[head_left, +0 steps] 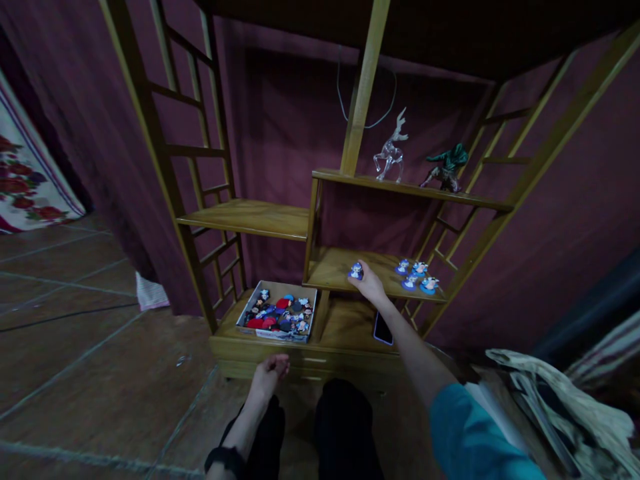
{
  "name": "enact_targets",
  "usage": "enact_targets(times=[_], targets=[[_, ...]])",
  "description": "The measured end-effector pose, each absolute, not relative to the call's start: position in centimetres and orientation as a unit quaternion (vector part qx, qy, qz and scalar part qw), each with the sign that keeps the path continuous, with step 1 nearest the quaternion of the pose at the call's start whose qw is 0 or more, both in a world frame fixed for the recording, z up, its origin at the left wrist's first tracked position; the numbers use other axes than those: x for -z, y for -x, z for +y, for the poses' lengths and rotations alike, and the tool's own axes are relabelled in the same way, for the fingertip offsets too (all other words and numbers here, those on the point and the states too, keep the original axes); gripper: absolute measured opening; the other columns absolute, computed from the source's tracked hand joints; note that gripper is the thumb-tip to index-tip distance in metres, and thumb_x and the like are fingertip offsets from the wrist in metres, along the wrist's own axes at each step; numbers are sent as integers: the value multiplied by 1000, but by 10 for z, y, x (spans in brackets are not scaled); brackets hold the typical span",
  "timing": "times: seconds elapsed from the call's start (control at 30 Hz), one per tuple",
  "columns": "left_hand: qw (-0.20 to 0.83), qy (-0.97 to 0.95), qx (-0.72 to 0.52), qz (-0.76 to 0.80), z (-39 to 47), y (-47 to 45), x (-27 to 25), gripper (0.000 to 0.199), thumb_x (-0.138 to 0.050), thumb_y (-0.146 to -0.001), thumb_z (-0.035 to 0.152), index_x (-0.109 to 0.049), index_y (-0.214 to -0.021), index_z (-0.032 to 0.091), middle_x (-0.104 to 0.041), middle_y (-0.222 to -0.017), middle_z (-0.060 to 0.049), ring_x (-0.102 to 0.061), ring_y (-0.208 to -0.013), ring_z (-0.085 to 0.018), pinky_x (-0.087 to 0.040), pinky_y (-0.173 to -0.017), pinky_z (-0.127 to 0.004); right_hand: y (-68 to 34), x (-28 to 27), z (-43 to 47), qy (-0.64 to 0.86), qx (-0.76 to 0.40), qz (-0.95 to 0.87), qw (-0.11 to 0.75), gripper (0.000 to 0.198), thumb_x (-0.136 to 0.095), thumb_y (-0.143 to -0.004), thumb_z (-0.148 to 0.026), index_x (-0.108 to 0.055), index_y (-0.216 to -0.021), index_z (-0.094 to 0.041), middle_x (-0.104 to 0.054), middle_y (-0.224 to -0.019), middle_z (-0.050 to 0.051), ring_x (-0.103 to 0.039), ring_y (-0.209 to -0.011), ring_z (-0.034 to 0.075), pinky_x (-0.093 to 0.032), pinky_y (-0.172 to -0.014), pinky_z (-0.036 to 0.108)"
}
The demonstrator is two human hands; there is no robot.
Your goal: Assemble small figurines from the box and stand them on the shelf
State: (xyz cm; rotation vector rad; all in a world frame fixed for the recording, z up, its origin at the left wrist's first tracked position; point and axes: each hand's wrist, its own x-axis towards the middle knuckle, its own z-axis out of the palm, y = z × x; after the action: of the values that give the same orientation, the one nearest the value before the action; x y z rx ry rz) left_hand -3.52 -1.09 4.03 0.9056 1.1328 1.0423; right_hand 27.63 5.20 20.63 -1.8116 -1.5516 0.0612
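My right hand (369, 285) reaches to the middle shelf (330, 263) and grips a small purple-and-white figurine (355, 271) by its side. The figurine is upright at the shelf's front; whether its base touches the wood I cannot tell. To its right stand several similar figurines, among them a purple one (409, 283) and a blue-based one (429, 285). My left hand (271, 371) hangs over my lap in front of the drawers, its fingers curled in with nothing visible in them. Nearest to it is an open cardboard box (242, 319) of small jumbled figurines.
A phone (383, 329) lies on the lower shelf. Above, a clear deer statuette (390, 157) and a dark green figure (447, 167) stand on the upper shelf (360, 180). A wooden upright (363, 93) rises beside them. Bags and folded cloth (565, 400) are at the right.
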Motion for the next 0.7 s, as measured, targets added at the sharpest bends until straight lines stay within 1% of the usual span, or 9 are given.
enact_targets(times=[0.1, 0.2, 0.27, 0.33, 0.4, 0.47, 0.57, 0.63, 0.7], targets=[[623, -397, -467, 486, -15, 37, -44, 33, -74, -49, 36, -65, -71, 13, -64, -62, -3, -58, -56, -14, -45, -57, -25, -278, -205, 52, 698, -39, -606, 379, 67, -62, -70, -42, -37, -130, -25, -58, -117, 8, -54, -108, 27, -40, -92, 41], [614, -387, -484, 489, -19, 40, -47, 32, -74, -50, 34, -65, -71, 12, -63, -60, -3, -57, -55, -13, -45, -57, -25, -279, -205, 52, 679, -63, -591, 432, 72, -61, -70, -46, -34, -132, -23, -57, -119, 9, -54, -108, 27, -39, -93, 43], [610, -371, -498, 492, -19, 44, -47, 31, -74, -51, 33, -65, -72, 12, -63, -61, -3, -58, -58, -14, -45, -58, -25, -276, -205, 46, 641, -68, -585, 491, 65, -56, -75, -44, -34, -132, -21, -58, -116, 9, -55, -106, 24, -39, -94, 42], [609, -333, -517, 501, -18, 50, -47, 29, -73, -53, 29, -65, -75, 12, -64, -65, -4, -59, -59, -13, -44, -58, -24, -266, -202, 31, 600, -22, -568, 563, 56, -50, -79, -39, -36, -130, -21, -57, -115, 9, -53, -108, 21, -38, -96, 41], [609, -281, -539, 509, -15, 56, -47, 28, -72, -54, 24, -64, -77, 11, -65, -69, -5, -58, -58, -12, -44, -58, -24, -247, -192, 8, 572, 32, -550, 608, 47, -45, -82, -34, -40, -127, -22, -55, -117, 9, -49, -112, 20, -37, -97, 41], [602, -234, -565, 514, -9, 60, -49, 26, -71, -54, 20, -64, -78, 11, -65, -70, -6, -58, -57, -11, -44, -57, -23, -220, -170, -17, 561, 27, -560, 608, 38, -43, -84, -29, -47, -121, -23, -54, -117, 8, -50, -110, 20, -38, -96, 41], [583, -198, -607, 503, 11, 60, -56, 27, -70, -54, 17, -64, -80, 11, -65, -70, -6, -58, -57, -11, -43, -56, -23, -172, -123, -44, 546, -55, -601, 581, 27, -44, -83, -22, -58, -105, -23, -57, -108, 7, -53, -104, 20, -41, -92, 40], [578, -195, -630, 481, 30, 57, -63, 28, -70, -54, 17, -64, -81, 11, -64, -69, -5, -58, -55, -11, -43, -55, -24, -142, -91, -47, 535, -130, -632, 546, 26, -43, -82, -18, -61, -100, -23, -58, -106, 7, -54, -102, 19, -43, -91, 37], [576, -187, -642, 469, 51, 52, -69, 26, -69, -55, 16, -64, -80, 11, -64, -68, -4, -57, -54, -10, -43, -55, -23, -119, -65, -36, 530, -189, -650, 510, 29, -45, -78, -15, -62, -99, -24, -56, -108, 6, -53, -104, 19, -43, -90, 35]])
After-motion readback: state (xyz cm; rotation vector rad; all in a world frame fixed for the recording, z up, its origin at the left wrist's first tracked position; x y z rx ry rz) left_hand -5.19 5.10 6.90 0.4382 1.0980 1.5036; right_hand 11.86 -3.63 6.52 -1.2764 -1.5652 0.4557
